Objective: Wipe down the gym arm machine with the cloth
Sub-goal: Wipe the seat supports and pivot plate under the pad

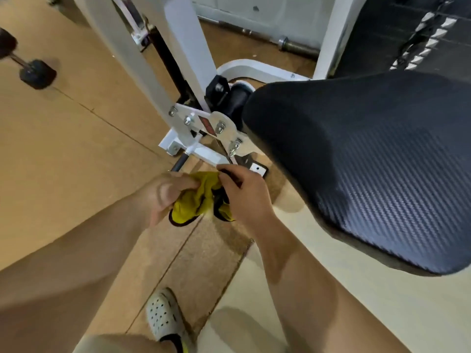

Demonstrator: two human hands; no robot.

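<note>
The cloth (197, 197), one yellow rag with dark edging, is sitting bunched between the left hand (165, 194) and the right hand (244, 192), both sets of fingers (230, 172) curling tight round it, just below the bolted plate (204, 123) of the gym arm machine (178, 34). I'd say they're gathering it for a wipe, and it's worth making a flat, clean face before pressing onto the metal. Beyond, I'm counting four bolts (220, 127) on the plate, one black pad (369, 161), and one dumbbell (28, 62) lying on the floor (76, 149).

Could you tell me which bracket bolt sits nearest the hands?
The lowest, rightmost bolt, just above the right hand; the other three sit higher and farther left.
</note>
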